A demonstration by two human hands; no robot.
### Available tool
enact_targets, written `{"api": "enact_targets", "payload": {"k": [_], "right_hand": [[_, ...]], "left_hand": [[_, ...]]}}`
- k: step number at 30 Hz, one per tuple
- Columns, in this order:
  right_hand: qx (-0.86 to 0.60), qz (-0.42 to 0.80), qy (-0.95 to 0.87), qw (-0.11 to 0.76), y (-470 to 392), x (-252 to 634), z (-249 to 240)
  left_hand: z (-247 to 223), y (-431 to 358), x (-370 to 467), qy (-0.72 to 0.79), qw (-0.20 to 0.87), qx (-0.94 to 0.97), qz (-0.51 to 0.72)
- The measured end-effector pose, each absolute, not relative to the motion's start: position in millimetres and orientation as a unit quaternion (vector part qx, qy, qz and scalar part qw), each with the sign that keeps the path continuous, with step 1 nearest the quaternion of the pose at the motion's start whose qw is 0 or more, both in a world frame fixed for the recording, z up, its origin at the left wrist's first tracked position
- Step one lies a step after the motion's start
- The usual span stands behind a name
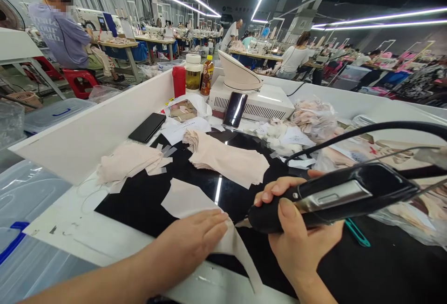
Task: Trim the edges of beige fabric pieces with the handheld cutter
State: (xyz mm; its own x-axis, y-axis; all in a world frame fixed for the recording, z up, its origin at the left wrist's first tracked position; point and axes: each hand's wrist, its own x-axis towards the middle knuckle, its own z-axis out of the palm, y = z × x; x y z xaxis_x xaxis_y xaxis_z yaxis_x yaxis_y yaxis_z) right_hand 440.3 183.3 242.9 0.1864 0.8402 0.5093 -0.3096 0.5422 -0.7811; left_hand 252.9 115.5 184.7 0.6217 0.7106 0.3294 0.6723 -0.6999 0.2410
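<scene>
My left hand [199, 235] lies flat, fingers together, on a pale pink cloth piece [186, 199] over the black work mat [134, 215]. A narrow strip of the cloth curves down past the mat's front edge. In my right hand [296, 234] is a black corded handheld cutter [328, 197], with my fingers wrapped around its body. Its small pointed blade [243, 223] is at the cloth's right edge, close to my left fingertips; whether it touches the cloth I cannot tell. Behind lie a stack of cut cloth pieces [226, 157] and another pale pile [131, 162].
A black phone [147, 127] lies left; another phone [235, 109] leans against a white vented box [251, 99]. A red cup [179, 81], jar [193, 72] and bottle [207, 76] stand behind. Bagged cloth [314, 115] sits right, near a teal thread snipper [356, 233]. Co-workers sit beyond the table's raised wall [104, 127].
</scene>
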Motion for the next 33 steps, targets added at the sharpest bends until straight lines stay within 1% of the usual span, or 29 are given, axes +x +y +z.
{"api": "enact_targets", "payload": {"k": [4, 8, 10, 17, 22, 27, 31, 33], "right_hand": [[-0.268, 0.395, -0.485, 0.733, 183.3, 445.7, 254.6], [-0.266, 0.405, -0.471, 0.737, 175.1, 452.2, 261.4], [-0.262, 0.416, -0.477, 0.728, 168.9, 455.8, 260.5], [-0.240, 0.429, -0.493, 0.718, 154.8, 465.1, 254.5], [-0.227, 0.430, -0.501, 0.716, 153.6, 462.9, 249.7], [-0.228, 0.428, -0.508, 0.712, 153.9, 459.4, 244.3], [-0.226, 0.427, -0.509, 0.712, 154.4, 458.7, 244.3], [-0.232, 0.423, -0.511, 0.711, 154.5, 458.9, 244.9]], "left_hand": [[190.2, 127.9, 236.4, 0.382, 0.020, 0.911, 0.150], [200.9, 128.5, 244.9, 0.451, -0.020, 0.890, 0.068], [206.3, 126.1, 255.4, 0.473, -0.031, 0.879, 0.046], [206.0, 117.7, 270.7, 0.507, -0.048, 0.860, 0.022], [206.4, 115.8, 266.7, 0.482, -0.085, 0.872, 0.011], [207.2, 113.4, 266.1, 0.471, -0.088, 0.877, 0.022], [199.4, 108.6, 265.3, 0.482, -0.138, 0.865, 0.023], [197.4, 105.8, 266.4, 0.505, -0.173, 0.845, 0.048]]}}
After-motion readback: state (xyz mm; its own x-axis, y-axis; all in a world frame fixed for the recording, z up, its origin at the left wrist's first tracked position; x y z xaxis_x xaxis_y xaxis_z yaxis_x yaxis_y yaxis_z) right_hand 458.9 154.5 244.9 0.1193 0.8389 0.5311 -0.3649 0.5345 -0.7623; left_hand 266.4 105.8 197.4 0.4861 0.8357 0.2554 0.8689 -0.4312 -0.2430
